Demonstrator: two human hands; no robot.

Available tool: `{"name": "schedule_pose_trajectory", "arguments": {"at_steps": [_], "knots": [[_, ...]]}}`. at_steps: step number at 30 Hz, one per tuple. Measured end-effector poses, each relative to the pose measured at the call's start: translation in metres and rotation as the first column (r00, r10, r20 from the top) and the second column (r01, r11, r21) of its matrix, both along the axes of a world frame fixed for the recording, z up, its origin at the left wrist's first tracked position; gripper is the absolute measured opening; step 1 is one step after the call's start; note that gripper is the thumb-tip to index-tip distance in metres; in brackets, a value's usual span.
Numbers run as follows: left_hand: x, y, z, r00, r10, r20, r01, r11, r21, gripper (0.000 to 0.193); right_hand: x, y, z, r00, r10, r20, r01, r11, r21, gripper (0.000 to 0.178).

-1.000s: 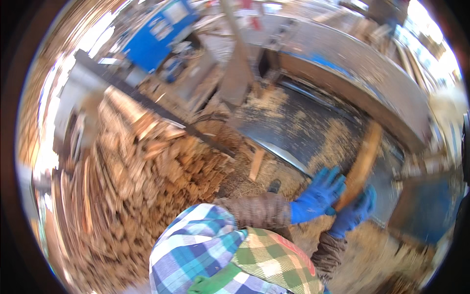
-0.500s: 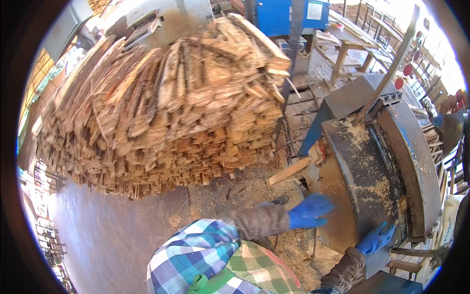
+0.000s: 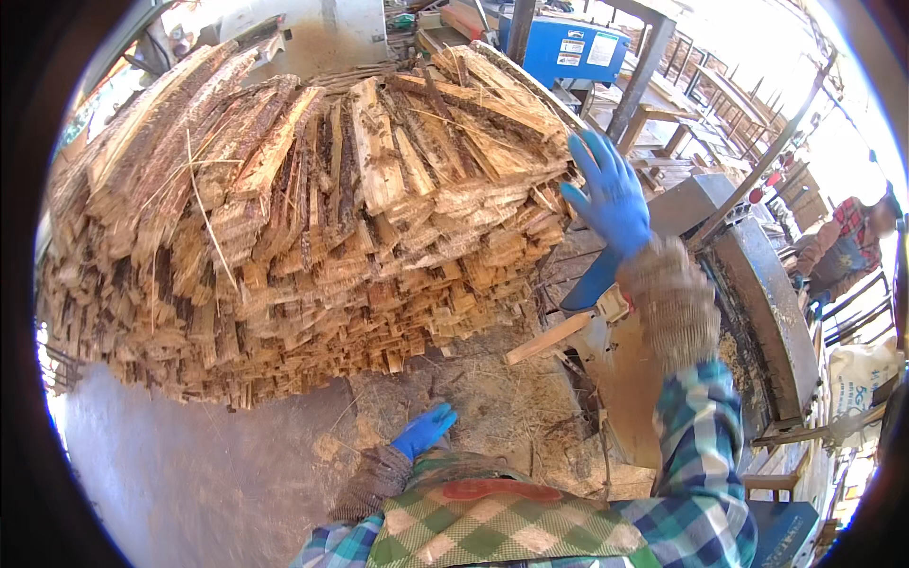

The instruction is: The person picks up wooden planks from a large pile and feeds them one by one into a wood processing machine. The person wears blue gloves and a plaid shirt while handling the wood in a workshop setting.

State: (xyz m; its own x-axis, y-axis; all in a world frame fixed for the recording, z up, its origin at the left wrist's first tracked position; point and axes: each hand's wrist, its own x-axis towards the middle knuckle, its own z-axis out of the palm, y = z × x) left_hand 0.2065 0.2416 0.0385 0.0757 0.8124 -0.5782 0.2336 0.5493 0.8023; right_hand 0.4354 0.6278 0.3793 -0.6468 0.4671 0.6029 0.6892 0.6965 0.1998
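My right hand [image 3: 611, 199], in a blue glove, is raised at the right end of a tall stack of rough wood strips [image 3: 379, 161]. Its fingers are spread, and nothing is in it; whether it touches the strips I cannot tell. Lower down, my left hand [image 3: 424, 431], also blue-gloved, hangs in front of the stack's base with fingers stretched out and empty. Behind my right forearm is a dark metal machine [image 3: 772, 322] dusted with sawdust, partly hidden. A single wood strip [image 3: 549, 338] juts from the machine's near left corner.
Sawdust and scraps cover part of the floor [image 3: 492, 398] between stack and machine. A blue metal cabinet [image 3: 573, 49] and wooden tables [image 3: 653, 114] stand behind. At the right, another person [image 3: 847, 241] stands beyond the machine, and a white sack [image 3: 857, 374] lies nearer.
My right hand has left the machine and risen to the stack's end. My left hand has moved back from the machine toward my body. The view has turned toward the stack.
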Motion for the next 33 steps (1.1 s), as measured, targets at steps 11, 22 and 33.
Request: {"name": "schedule_pose_trajectory", "arguments": {"at_steps": [11, 22, 33], "knots": [[-0.144, 0.056, -0.004, 0.989, -0.15, 0.01, 0.144, 0.967, 0.21, 0.078, -0.101, -0.014, 0.022, 0.903, 0.154, 0.4, -0.029, 0.953, -0.301, 0.095], [-0.014, 0.213, 0.228, 0.469, -0.237, 0.85, -0.191, 0.913, 0.36, 0.11, -0.071, -0.094, -0.02, 0.978, 0.195, 0.077, -0.165, 0.941, -0.296, 0.088], [0.14, 0.193, 0.243, 0.255, -0.219, 0.942, -0.083, 0.965, 0.247, 0.084, 0.123, -0.321, -0.099, 0.849, -0.053, -0.525, -0.356, 0.677, -0.644, 0.087]]}}
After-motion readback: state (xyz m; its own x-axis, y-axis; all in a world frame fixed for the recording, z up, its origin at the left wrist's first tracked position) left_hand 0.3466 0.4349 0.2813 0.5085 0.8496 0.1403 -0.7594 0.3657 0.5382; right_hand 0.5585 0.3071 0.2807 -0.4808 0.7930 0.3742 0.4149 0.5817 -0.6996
